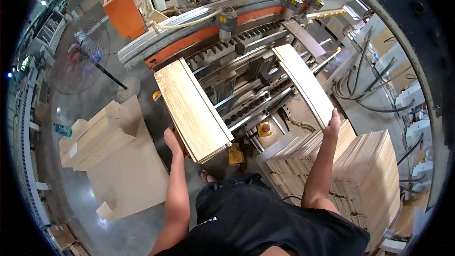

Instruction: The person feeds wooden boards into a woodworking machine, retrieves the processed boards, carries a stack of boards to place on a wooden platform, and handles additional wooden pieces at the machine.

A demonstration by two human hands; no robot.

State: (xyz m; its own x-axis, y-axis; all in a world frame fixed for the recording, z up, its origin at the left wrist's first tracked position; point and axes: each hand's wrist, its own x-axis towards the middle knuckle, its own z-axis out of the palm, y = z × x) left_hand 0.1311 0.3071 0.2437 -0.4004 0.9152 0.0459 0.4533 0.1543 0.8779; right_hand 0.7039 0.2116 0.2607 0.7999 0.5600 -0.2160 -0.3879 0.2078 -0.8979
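Observation:
My right hand point(333, 122) grips the near end of a long pale wooden board point(305, 85), thumb up along its edge. The board's far end lies over the machine's rails. To the left, a stack of wood-grain boards point(192, 111) rests across the left end of the rails, its near end jutting toward me. My left hand point(174, 140) is at the left side of this stack, near its front corner. Its fingers look curled but are partly hidden, so I cannot tell whether they grip the stack.
Tall stacks of boards point(365, 170) stand at my right. A machine with an orange-striped beam point(163, 56) spans the far side. On the left are a pallet sheet point(125, 180) with piled boards point(102, 135) and a standing fan point(80, 57). A yellow box with a red button point(265, 129) sits below the rails.

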